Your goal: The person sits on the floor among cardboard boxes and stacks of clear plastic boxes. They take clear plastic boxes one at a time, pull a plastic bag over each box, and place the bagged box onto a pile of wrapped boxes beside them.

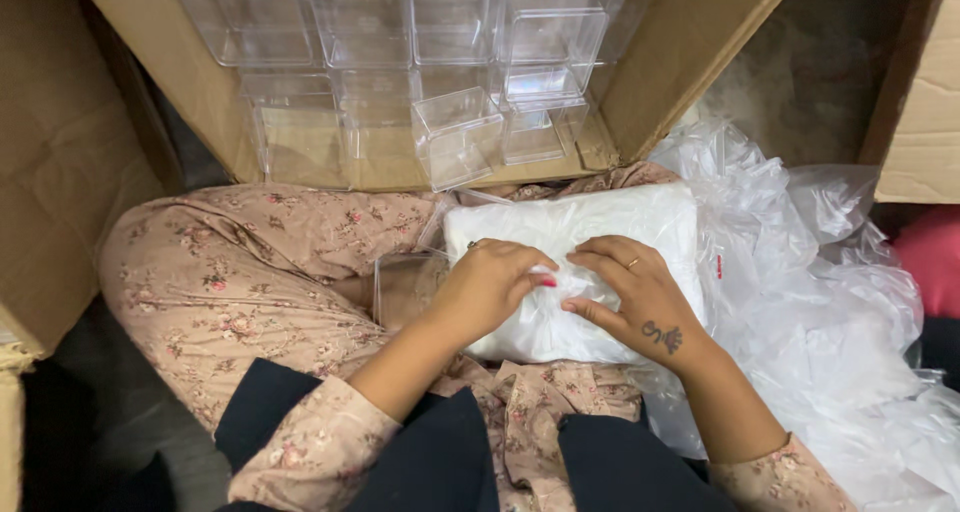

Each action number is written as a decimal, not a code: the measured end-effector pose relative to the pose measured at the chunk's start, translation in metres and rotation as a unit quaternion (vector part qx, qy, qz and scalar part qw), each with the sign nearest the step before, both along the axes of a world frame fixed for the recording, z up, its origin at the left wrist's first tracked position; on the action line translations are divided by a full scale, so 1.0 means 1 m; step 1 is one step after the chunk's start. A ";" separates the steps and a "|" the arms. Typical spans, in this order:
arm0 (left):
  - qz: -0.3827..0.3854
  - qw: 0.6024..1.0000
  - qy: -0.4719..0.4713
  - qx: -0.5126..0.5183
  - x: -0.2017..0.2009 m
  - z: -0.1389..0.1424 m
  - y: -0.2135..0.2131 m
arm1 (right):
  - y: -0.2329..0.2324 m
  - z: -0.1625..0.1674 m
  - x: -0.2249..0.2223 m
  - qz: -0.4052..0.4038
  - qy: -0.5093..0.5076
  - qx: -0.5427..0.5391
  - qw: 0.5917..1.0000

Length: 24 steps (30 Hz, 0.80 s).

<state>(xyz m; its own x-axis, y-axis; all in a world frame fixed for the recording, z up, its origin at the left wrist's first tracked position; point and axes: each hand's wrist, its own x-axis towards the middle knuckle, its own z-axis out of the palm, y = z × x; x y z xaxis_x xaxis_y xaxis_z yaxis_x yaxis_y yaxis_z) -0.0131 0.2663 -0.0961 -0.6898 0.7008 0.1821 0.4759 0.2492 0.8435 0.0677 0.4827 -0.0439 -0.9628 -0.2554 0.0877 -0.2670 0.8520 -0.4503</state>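
Observation:
A white padded packet in clear plastic [600,234] lies across my lap. My left hand [490,284] rests on its left half, fingers curled and pinching the wrapping near the middle. My right hand [640,297] lies flat on the packet just to the right, fingertips meeting the left hand's at the same fold. A clear plastic box [400,287] sits on my lap beside the packet, partly hidden under my left wrist.
A large cardboard carton [690,52] lies open in front of me, holding several clear plastic boxes [455,137]. Crumpled clear plastic wrap [820,272] is heaped to my right. More cardboard [50,152] stands at the left and another box [925,102] at the right.

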 end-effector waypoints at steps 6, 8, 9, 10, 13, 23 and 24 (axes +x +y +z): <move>0.314 0.887 -0.131 0.311 -0.025 0.042 -0.035 | 0.003 -0.004 0.003 -0.008 0.008 0.067 0.998; 0.346 0.803 -0.204 0.440 -0.044 0.056 -0.062 | -0.001 0.002 0.003 -0.008 -0.001 0.084 0.996; 0.322 0.801 -0.219 0.454 -0.052 0.060 -0.072 | -0.005 0.007 0.003 -0.005 -0.017 0.079 0.997; 0.284 0.802 -0.260 0.457 -0.060 0.061 -0.077 | -0.011 0.013 0.002 0.002 -0.031 0.074 0.997; 0.189 0.788 -0.398 0.429 -0.061 0.047 -0.076 | -0.037 0.034 0.006 -0.099 -0.094 -0.064 0.989; 0.040 0.786 -0.549 0.280 -0.026 -0.037 -0.041 | -0.094 0.074 -0.019 0.064 0.230 -0.063 0.969; 0.022 0.789 -0.544 0.285 -0.026 -0.034 -0.040 | -0.094 0.069 -0.028 0.113 0.217 -0.028 0.969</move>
<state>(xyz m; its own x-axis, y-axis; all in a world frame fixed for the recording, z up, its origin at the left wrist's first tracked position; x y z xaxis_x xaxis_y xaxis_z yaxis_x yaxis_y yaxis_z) -0.0395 0.2260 -0.1303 -0.6770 0.6893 -0.2578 -0.6048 -0.3215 0.7286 0.0401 0.3883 0.0247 -0.7523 -0.4386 0.4917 -0.6186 0.7270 -0.2979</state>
